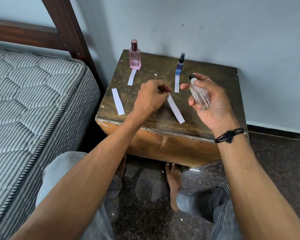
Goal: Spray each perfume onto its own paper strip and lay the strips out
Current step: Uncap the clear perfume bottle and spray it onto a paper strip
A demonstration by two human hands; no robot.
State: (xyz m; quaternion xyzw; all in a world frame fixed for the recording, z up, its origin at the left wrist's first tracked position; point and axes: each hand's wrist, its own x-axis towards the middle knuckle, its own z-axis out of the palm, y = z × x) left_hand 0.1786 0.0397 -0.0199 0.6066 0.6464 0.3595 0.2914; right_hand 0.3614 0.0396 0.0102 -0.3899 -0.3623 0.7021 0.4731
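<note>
Pink bottle [134,57] and blue bottle [180,65], upper centre, look done, first strip [132,77] and second strip [177,85] laid below. Mid-frame your left hand [151,99] pinches the third strip [176,109]; your right hand [213,104] grips the clear bottle [199,94].

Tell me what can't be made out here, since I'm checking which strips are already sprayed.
Top end of the held paper strip: hidden by left hand fingers, head view.
Far side of the clear spray bottle: covered by right hand; liquid level unclear.
Label print on the blue spray bottle: too small.
Wetness on any strip: too faint.
</note>
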